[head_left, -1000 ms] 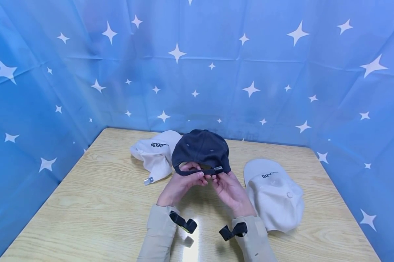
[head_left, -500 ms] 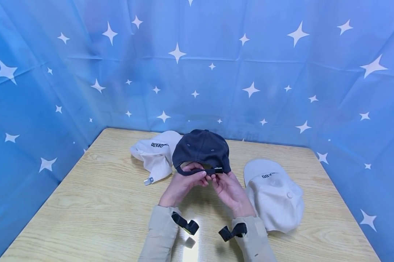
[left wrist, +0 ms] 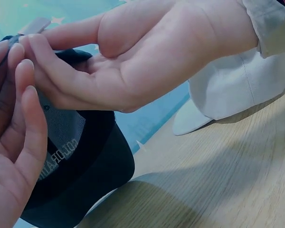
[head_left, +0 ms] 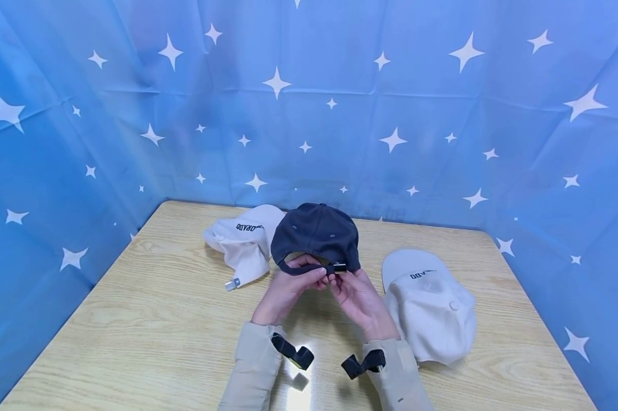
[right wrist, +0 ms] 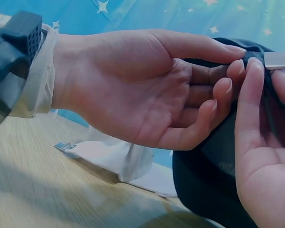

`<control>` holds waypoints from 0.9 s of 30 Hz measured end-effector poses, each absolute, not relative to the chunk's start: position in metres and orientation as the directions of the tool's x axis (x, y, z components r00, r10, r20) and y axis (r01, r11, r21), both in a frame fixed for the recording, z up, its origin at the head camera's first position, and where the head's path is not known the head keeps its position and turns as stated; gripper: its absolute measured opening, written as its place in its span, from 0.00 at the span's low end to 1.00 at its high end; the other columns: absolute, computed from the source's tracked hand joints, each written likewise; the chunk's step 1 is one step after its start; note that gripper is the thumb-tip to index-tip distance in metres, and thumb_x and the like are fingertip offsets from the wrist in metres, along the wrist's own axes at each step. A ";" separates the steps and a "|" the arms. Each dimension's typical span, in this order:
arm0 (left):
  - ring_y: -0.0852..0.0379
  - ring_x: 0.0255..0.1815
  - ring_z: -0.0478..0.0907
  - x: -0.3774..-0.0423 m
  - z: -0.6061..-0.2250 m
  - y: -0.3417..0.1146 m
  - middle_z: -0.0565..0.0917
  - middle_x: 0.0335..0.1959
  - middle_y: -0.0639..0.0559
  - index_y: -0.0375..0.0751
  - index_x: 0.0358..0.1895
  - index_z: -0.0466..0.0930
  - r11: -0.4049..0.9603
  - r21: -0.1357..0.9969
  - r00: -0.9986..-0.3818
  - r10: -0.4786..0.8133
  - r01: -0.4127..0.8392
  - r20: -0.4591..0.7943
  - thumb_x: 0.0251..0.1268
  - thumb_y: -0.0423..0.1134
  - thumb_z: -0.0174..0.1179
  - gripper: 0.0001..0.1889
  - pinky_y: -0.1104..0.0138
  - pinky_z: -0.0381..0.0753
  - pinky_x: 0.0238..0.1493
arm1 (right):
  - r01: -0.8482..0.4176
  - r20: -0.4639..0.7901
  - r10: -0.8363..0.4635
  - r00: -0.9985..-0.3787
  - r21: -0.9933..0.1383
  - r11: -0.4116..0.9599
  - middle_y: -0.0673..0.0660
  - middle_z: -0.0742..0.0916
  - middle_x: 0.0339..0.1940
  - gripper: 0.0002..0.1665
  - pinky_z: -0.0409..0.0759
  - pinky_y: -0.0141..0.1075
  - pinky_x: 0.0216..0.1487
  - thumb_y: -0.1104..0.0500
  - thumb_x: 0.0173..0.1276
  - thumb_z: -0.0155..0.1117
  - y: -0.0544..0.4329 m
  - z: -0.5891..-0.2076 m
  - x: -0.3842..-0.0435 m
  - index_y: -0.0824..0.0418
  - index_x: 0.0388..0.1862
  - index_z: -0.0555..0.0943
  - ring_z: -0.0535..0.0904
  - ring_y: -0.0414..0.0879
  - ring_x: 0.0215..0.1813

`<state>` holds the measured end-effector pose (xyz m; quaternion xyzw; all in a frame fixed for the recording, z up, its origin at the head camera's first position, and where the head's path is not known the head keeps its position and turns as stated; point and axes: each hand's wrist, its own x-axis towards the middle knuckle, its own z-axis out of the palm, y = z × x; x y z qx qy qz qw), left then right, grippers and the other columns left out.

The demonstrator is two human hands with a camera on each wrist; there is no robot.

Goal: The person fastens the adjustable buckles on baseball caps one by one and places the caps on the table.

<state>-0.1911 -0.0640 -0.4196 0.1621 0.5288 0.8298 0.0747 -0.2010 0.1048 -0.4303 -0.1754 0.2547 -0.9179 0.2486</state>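
In the head view a dark navy baseball cap (head_left: pixel 316 231) is held up with its back opening toward me. A back strap (head_left: pixel 303 269) crosses below the opening, with a shiny metal buckle (head_left: pixel 339 267) near its right end. My left hand (head_left: pixel 288 291) pinches the strap between thumb and fingers. Just beside the buckle, my right hand (head_left: pixel 362 302) pinches the strap's right end; the right wrist view shows the buckle (right wrist: pixel 278 59) at those fingertips. Both hands' fingertips meet closely at the strap. Raised lettering (left wrist: pixel 59 159) shows inside the cap in the left wrist view.
A white cap (head_left: pixel 244 245) with dark lettering lies at the back left of the wooden table (head_left: pixel 134 325), its strap's metal clasp (head_left: pixel 233 284) pointing toward me. Another white cap (head_left: pixel 432 308) lies right of my right hand. A blue star-patterned curtain (head_left: pixel 309 114) surrounds the table's back and sides.
My left hand has shifted slightly right along the strap, toward the right hand. The buckle sits a touch further left. The cap stays nearly still.
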 end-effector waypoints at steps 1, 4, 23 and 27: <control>0.54 0.31 0.78 -0.191 -0.419 -0.064 0.79 0.28 0.46 0.31 0.35 0.72 -0.426 0.904 -0.938 0.296 0.039 0.180 0.56 0.32 0.60 0.09 0.61 0.78 0.39 | 0.366 0.194 -0.546 -0.815 -0.558 -0.745 0.59 0.81 0.37 0.12 0.75 0.27 0.44 0.71 0.70 0.40 0.105 -0.430 -0.201 0.64 0.44 0.72 0.79 0.43 0.38; 0.54 0.31 0.78 -0.191 -0.418 -0.063 0.79 0.28 0.47 0.33 0.35 0.72 -0.411 0.911 -0.943 0.292 0.027 0.159 0.56 0.33 0.60 0.08 0.61 0.78 0.40 | 0.359 0.191 -0.547 -0.815 -0.574 -0.736 0.58 0.81 0.36 0.11 0.75 0.27 0.43 0.70 0.70 0.40 0.104 -0.430 -0.200 0.64 0.44 0.71 0.79 0.43 0.38; 0.52 0.33 0.77 -0.192 -0.423 -0.068 0.78 0.31 0.44 0.33 0.42 0.70 -0.506 0.863 -0.914 0.345 0.010 0.213 0.60 0.34 0.56 0.11 0.60 0.78 0.40 | 0.349 0.189 -0.502 -0.844 -0.517 -0.781 0.56 0.81 0.33 0.13 0.75 0.26 0.37 0.68 0.72 0.35 0.106 -0.428 -0.201 0.62 0.41 0.71 0.77 0.40 0.33; 0.53 0.34 0.76 -0.192 -0.424 -0.073 0.77 0.31 0.45 0.34 0.41 0.70 -0.533 0.846 -0.928 0.325 -0.022 0.180 0.59 0.34 0.56 0.09 0.64 0.77 0.38 | 0.347 0.181 -0.490 -0.853 -0.505 -0.790 0.54 0.79 0.32 0.13 0.75 0.25 0.34 0.68 0.72 0.35 0.106 -0.429 -0.201 0.61 0.40 0.70 0.75 0.39 0.30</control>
